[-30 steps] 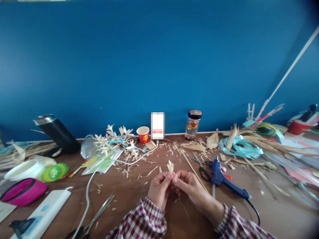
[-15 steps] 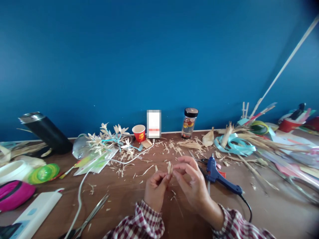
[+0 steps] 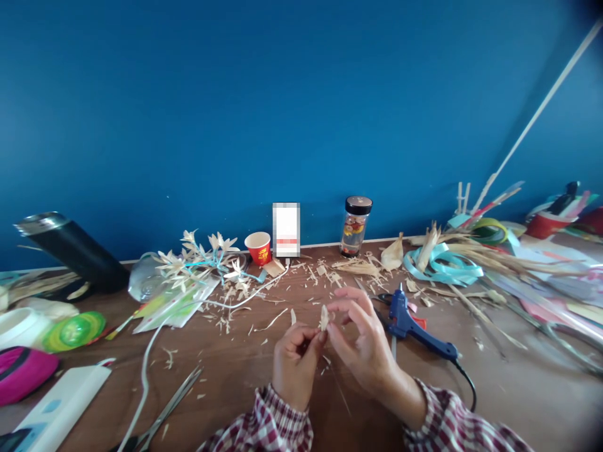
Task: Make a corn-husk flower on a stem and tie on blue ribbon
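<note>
My left hand pinches a small pale piece of dried corn husk between thumb and forefinger, and the piece stands upright above the fingertips. At its right edge is my right hand, thumb and fingers curved and apart; whether the fingertips touch the husk I cannot tell. A blue hot glue gun lies to the right of my right hand. Small husk scraps are scattered on the brown table around both hands.
Scissors and a white cable lie at left, near a power strip. Behind are husk flowers, a red paper cup and a lidded glass jar. Light blue ribbon lies at right.
The view has shifted slightly, so the table things sit a little further left. My left hand keeps its pinch on the husk, now showing a broader face. My right hand stays beside it.
</note>
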The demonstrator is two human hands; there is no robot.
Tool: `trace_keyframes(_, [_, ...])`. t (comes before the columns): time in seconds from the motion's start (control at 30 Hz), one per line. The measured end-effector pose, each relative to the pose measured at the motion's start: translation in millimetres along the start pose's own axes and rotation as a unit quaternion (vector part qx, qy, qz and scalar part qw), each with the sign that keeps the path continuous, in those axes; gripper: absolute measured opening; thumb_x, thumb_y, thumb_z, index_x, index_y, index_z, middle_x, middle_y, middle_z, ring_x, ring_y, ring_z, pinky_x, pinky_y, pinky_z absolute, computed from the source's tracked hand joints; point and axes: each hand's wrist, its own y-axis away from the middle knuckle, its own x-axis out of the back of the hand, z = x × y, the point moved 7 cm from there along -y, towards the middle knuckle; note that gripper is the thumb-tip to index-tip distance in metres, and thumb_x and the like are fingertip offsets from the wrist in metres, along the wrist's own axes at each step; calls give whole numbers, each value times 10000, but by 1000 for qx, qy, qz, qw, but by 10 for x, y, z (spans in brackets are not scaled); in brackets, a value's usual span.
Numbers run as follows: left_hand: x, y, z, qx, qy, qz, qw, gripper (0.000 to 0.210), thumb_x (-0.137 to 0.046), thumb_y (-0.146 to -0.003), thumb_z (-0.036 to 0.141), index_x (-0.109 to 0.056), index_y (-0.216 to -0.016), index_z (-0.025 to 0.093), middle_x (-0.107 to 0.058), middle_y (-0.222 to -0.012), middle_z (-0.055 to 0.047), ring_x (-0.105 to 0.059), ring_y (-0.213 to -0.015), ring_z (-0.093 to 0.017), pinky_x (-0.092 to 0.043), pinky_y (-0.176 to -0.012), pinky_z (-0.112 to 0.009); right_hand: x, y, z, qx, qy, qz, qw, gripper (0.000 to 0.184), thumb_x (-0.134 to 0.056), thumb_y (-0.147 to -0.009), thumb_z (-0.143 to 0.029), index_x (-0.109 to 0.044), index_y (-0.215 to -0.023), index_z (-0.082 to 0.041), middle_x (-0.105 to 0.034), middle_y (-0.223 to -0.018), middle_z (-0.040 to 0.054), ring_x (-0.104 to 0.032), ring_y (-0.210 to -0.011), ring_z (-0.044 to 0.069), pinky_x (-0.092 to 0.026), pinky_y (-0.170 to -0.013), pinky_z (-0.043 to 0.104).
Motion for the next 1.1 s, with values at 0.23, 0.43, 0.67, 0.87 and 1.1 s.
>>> trace_keyframes(0.23, [5, 4, -11, 15, 19, -2, 1000, 211, -623, -715, 288, -618, -549, 158, -477, -544, 2, -442, -534, -123, -358, -519, -226, -23, -24, -6, -16, -21, -25, 999, 148, -544, -752, -143, -544, -885, -209, -467, -1111, 92, -514, -919, 202, -455, -694, 302])
trace_keyframes(0.43, [-8, 7, -99, 49, 58, -6, 997, 197, -644, -694, 314, -633, -592, 146, -477, -550, 16, -426, -496, -99, -361, -478, -211, -75, -25, 90, -72, -89, -46, 992, 45, -496, -810, -185, -536, -821, -201, -514, -1060, 72, -533, -883, 172, -457, -665, 257])
trace_keyframes(0.67, [-96, 38, -356, 139, 199, -18, 970, 214, -685, -661, 335, -618, -612, 137, -493, -518, 37, -417, -457, -64, -356, -445, -186, -128, 0, 213, -124, -144, -51, 980, 68, -476, -841, -239, -528, -850, -195, -581, -858, 38, -537, -717, 137, -435, -602, 239])
trace_keyframes(0.87, [-211, 80, -469, 242, 332, -19, 912, 240, -769, -556, 316, -641, -610, 120, -550, -539, 29, -411, -419, -26, -354, -408, -150, -122, 8, 202, -138, -185, -54, 972, 98, -473, -835, -224, -528, -911, -194, -564, -802, 22, -533, -737, 143, -447, -659, 254])
trace_keyframes(1.1, [-252, 89, -434, 287, 371, -46, 882, 239, -798, -514, 276, -633, -576, 114, -502, -450, 54, -415, -356, -13, -349, -366, -126, -119, -59, 99, -76, -168, -126, 975, 232, -463, -779, -98, -539, -974, -198, -553, -1022, 53, -548, -875, 160, -462, -725, 274])
